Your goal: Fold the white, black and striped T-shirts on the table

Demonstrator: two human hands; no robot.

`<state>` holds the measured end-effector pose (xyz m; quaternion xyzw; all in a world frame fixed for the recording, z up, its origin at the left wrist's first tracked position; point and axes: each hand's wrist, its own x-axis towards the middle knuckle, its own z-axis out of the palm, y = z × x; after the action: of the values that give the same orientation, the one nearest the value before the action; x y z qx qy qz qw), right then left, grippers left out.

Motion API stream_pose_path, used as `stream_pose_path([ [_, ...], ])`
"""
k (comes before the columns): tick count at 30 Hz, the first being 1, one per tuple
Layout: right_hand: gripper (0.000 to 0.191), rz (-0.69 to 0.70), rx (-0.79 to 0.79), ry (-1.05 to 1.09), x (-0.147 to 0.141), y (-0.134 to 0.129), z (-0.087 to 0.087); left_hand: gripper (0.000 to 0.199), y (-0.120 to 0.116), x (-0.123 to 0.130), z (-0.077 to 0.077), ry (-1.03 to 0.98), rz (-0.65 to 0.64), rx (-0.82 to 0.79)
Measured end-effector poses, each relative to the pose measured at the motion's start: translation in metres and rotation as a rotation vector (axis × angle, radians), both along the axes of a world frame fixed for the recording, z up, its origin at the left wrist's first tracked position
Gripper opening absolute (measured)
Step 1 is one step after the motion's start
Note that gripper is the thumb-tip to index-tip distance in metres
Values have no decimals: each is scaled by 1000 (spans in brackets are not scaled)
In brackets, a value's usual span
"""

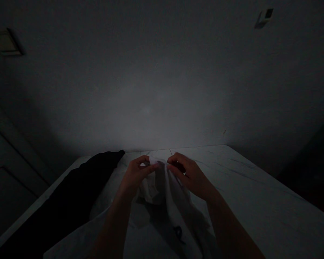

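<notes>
Left hand (136,176) closed in a pinch on the top edge of a white cloth (162,201), fingers curled inward over the fabric. Right hand (190,176) gripping the same edge just beside it, fingertips (173,167) bent over the fold, the two hands almost touching at the gathered peak. Cloth lifted and bunched between both hands, then falling in creased folds onto the surface (259,190) below, with a dark printed mark (179,233) low on its front. More white fabric (81,241) spreading under the left forearm (110,226) toward the bottom of the view; too dim to tell whether it belongs to the same cloth. Black cloth (59,205) lying in a long bunched strip along the left side of the surface, near the white cloth, its far end narrowing to a point. Surface pale with thin grey marble-like veins, its far edge set against a plain grey wall (151,82). Dark panelled door (10,172) at the far left, beyond the surface. Small wall plate (264,18) high on the right, and a second plate (7,42) high on the left. Light dim throughout, strongest on the hands and surface.
</notes>
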<state>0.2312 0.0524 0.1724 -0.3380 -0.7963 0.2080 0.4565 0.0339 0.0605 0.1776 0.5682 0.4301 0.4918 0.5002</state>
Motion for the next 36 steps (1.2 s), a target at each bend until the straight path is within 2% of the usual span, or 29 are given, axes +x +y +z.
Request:
stream_pose_path([
  [3, 4, -68, 125, -28, 0, 2, -1, 39, -1, 2, 0, -194, -49, -29],
  [6, 6, -139, 190, -32, 1, 1, -1, 39, -1, 8, -1, -299, -50, -38],
  [11, 20, -172, 95, -20, 1, -6, 4, 41, 0, 17, -7, -307, 2, 11],
  [15, 18, -196, 26, -41, 4, -10, 6, 42, -3, 16, -8, -265, 14, 44],
  [18, 16, -223, 60, -84, 8, -10, 6, 38, -4, 15, -7, -259, -70, 50],
  [20, 11, -277, 131, -94, 10, -11, 6, 43, -5, 17, -8, -242, -94, 71],
  [22, 3, -330, 202, -96, 11, -14, 7, 45, -6, 21, -9, -182, -64, 103],
  [24, 8, -345, 251, -86, 9, -17, 8, 46, -9, 24, -11, -105, -27, 125],
  [28, 15, -276, 266, -64, 6, -21, 10, 50, -16, 25, -9, 13, 44, 161],
  [32, 14, -241, 281, -58, 7, -23, 12, 27, -19, 23, -7, 174, 242, 313],
  [36, 10, -263, 244, -58, 8, -23, 11, 19, -19, 21, -8, 312, 320, 519],
])
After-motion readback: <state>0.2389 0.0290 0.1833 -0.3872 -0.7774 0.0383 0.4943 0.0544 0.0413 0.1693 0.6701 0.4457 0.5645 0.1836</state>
